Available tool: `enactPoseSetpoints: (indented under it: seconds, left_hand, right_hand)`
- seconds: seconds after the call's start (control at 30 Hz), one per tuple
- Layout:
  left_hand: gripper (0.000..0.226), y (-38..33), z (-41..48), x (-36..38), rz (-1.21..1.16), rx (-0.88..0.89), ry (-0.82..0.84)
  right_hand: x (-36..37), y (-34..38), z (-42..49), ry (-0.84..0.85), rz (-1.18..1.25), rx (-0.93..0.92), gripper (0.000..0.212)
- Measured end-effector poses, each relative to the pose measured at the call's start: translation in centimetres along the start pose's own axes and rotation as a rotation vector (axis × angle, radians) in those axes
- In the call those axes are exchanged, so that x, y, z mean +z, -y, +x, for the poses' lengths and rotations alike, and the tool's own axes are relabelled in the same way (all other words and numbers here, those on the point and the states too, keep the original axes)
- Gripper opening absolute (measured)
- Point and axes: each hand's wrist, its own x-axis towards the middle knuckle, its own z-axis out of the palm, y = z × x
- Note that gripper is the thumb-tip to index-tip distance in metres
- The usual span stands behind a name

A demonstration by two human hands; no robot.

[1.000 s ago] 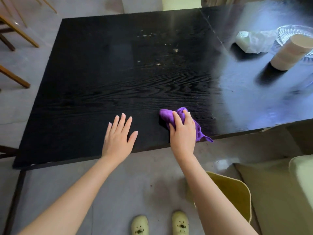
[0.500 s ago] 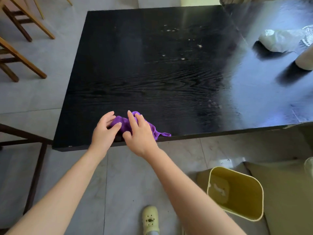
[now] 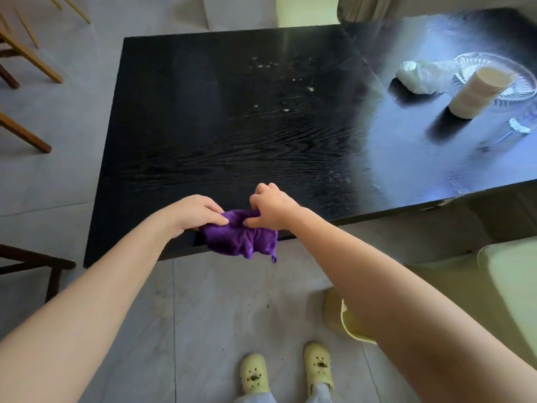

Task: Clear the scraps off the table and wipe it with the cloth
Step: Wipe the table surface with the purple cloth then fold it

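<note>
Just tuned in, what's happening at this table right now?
A person is holding a purple cloth in both hands, left hand and right hand, at the near edge of the black table. The cloth hangs partly past the edge. Pale crumbs are on the far middle of the tabletop, so the wiping isn't done.

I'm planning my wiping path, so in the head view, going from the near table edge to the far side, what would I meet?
purple cloth held in left hand and right hand → bare dark table → scattered crumbs.
</note>
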Motion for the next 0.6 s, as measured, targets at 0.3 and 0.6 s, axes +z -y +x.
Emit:
enactPoseSetpoints:
  seconds: [0.3, 0.6]
  left_hand:
    - [0.014, -11.1, -0.6, -2.1, 0.479, 0.220, 0.205]
    - [0.014, -26.4, -2.4, -1.6, 0.396, 0.557, 0.152]
  right_hand:
    - [-8.2, -6.5, -6.5, -0.103, 0.514, 0.084, 0.032]
    - [-21.3, -15.1, -17.5, -0.172, 0.757, 0.215, 0.015]
